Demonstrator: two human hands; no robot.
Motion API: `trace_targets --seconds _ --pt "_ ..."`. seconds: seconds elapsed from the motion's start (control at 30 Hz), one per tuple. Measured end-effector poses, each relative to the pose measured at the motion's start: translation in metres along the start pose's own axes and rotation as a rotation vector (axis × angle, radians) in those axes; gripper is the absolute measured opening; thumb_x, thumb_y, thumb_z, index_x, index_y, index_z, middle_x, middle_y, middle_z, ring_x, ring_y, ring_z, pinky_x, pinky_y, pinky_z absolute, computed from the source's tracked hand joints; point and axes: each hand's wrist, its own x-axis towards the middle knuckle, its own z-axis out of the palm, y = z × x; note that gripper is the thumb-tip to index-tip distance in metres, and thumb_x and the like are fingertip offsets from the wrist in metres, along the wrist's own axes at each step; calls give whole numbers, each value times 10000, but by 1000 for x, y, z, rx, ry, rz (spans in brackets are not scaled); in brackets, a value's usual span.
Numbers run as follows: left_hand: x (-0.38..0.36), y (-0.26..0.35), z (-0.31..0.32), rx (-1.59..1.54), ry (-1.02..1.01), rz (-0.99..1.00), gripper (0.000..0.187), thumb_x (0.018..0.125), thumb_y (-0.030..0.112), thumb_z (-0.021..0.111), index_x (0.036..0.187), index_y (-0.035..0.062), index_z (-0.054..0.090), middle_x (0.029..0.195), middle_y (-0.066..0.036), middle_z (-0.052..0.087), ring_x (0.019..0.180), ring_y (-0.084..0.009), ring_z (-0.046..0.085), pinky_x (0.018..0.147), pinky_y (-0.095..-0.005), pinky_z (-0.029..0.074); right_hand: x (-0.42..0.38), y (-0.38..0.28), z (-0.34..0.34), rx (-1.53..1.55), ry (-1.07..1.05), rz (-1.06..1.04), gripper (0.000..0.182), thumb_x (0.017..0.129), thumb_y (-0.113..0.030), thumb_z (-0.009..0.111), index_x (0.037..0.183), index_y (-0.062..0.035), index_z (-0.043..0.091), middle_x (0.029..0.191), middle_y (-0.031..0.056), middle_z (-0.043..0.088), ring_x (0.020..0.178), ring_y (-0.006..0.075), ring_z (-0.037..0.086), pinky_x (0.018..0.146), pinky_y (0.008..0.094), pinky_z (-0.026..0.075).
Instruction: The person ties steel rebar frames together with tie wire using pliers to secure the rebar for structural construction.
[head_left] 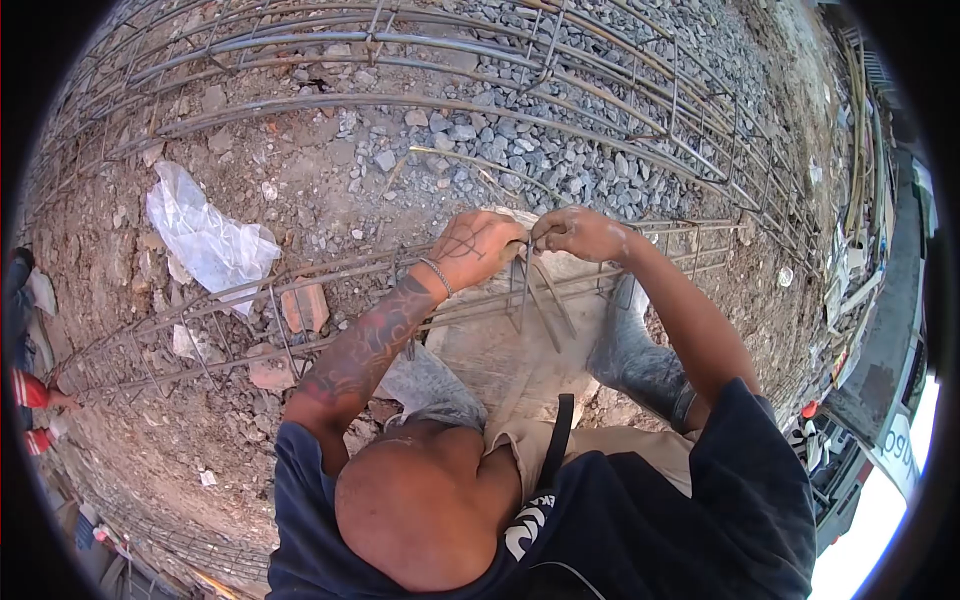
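Observation:
My left hand [480,246], with a bracelet at the wrist, is closed at the top of a thin steel stirrup [524,290] on a long, narrow rebar cage [370,268]. Close beside it, my right hand [583,235] is closed too, thumb and fingers pinched at the same corner. What the right fingertips pinch is too small to make out. Below the hands, a few bent metal strips or rods [550,305] hang down at an angle. The cage crosses in front of me, over a dusty pale board [490,350] between my boots [640,350].
Larger rebar cages [420,45] run across the far side, over grey gravel [500,135]. Clear plastic sheeting [205,235] lies at left near a broken brick [304,305]. Another person's red sleeve [30,390] shows at the left edge. A vehicle [890,440] stands at right.

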Motion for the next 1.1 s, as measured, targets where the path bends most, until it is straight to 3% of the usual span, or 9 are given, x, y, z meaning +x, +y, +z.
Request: trace_targets --seconds 0.23,0.3,0.57,0.67,0.73,0.87,0.93,0.97,1.1 --pt "3 -8 6 136 132 254 114 776 130 658 862 55 665 828 -101 666 788 -300 634 750 -413 495 14 -4 -16 196 -205 192 313 926 -291 567 1097 -47 661 1004 78 676 951 180 597 848 317 470" --pt "1 -8 9 147 189 279 95 782 143 641 826 59 642 802 -97 657 781 -289 634 742 -400 485 7 -6 -14 14 -109 82 334 923 -320 577 1091 -44 661 1018 96 677 959 209 614 847 336 476" --pt "-3 -1 19 136 266 202 85 799 146 610 802 61 613 766 -104 644 739 -280 635 712 -389 480 -14 -9 24 76 273 -24 264 864 -252 652 1013 -36 685 974 134 689 921 274 647 843 359 492" --pt "-3 6 15 92 226 109 93 818 141 590 791 54 609 736 -116 639 724 -294 635 688 -409 485 -14 -11 27 93 328 -7 240 841 -190 677 996 -7 684 962 129 685 870 239 643 801 361 497" --pt "0 13 11 -39 124 -151 142 805 174 608 768 37 623 747 -142 653 715 -314 641 666 -412 502 -13 -9 28 52 380 -41 225 831 -179 682 978 -9 692 954 130 683 879 259 637 797 358 493" --pt "22 -9 22 -67 50 -397 162 803 179 617 796 24 663 707 -129 665 651 -267 660 584 -384 513 -16 -9 48 -58 538 -54 207 806 -194 703 929 -28 704 920 125 687 903 289 630 840 391 474" --pt "41 -23 23 -565 -358 -837 252 810 254 599 725 23 655 668 -98 659 572 -210 652 502 -382 508 -17 -7 60 -23 729 -147 193 780 -160 720 925 -33 708 890 119 686 866 286 626 829 398 468" --pt "46 -24 19 -668 -456 -879 264 837 252 561 730 33 662 652 -62 649 579 -153 651 458 -367 492 -16 -4 63 -101 762 -178 177 768 -136 727 913 -36 709 873 116 683 848 281 623 802 386 475" --pt "51 -29 20 -694 -632 -950 250 822 245 592 773 19 688 700 -71 680 616 -158 670 490 -355 503 -16 -1 65 -117 778 -183 157 772 -124 720 900 -34 706 877 114 684 848 276 625 778 372 484"
